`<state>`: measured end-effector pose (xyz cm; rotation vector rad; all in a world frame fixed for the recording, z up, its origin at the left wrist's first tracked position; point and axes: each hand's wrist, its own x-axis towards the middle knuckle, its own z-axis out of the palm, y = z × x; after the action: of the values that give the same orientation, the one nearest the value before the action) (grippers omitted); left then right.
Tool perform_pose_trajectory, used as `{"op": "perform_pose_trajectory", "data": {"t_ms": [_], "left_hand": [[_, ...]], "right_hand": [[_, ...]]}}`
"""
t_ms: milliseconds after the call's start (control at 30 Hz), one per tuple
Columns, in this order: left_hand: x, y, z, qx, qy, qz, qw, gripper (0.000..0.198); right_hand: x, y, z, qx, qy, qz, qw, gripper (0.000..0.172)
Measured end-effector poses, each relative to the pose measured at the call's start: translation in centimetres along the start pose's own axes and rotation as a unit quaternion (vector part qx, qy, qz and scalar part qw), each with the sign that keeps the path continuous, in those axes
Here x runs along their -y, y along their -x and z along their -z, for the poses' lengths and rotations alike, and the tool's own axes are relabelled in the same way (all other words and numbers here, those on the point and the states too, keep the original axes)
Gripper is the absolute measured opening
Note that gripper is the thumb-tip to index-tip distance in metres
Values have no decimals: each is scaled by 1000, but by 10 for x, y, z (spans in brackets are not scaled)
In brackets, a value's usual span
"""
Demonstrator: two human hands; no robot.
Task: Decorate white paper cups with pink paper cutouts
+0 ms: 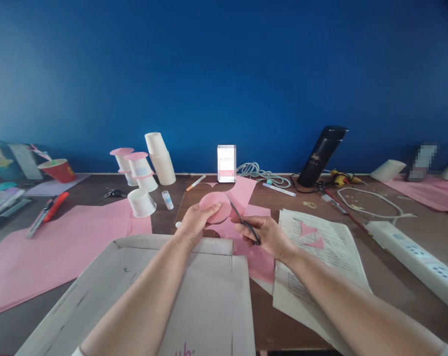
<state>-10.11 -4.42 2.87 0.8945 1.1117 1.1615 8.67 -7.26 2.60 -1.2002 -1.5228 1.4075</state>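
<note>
My left hand (197, 221) pinches a rounded piece of pink paper (213, 201) between thumb and fingers, above the table. In my right hand (263, 231) is a pair of scissors (242, 217) with dark handles, the fingers closed round the loops. Its blades point up and left, by the right edge of the pink piece; whether they touch the paper I cannot tell. Larger pink sheets (260, 262) lie below and behind both hands. To the right, a printed sheet (320, 267) carries small pink scraps (315, 243).
A white box lid (135, 277) lies under my left forearm. Paper cups (162, 165), some topped with pink discs (136, 156), stand left of a lit phone (226, 165). Rightward are a black flask (320, 158) and a power strip (417, 262). A box cutter (48, 212) rests left.
</note>
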Motion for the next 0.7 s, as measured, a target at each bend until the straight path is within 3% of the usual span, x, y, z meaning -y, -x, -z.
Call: {"op": "perform_pose_trajectory", "data": {"t_ms": [700], "left_hand": [[3, -1, -2, -24, 21, 3, 999, 47]], "right_hand": [[0, 1, -1, -1, 16, 12, 1000, 53]]}}
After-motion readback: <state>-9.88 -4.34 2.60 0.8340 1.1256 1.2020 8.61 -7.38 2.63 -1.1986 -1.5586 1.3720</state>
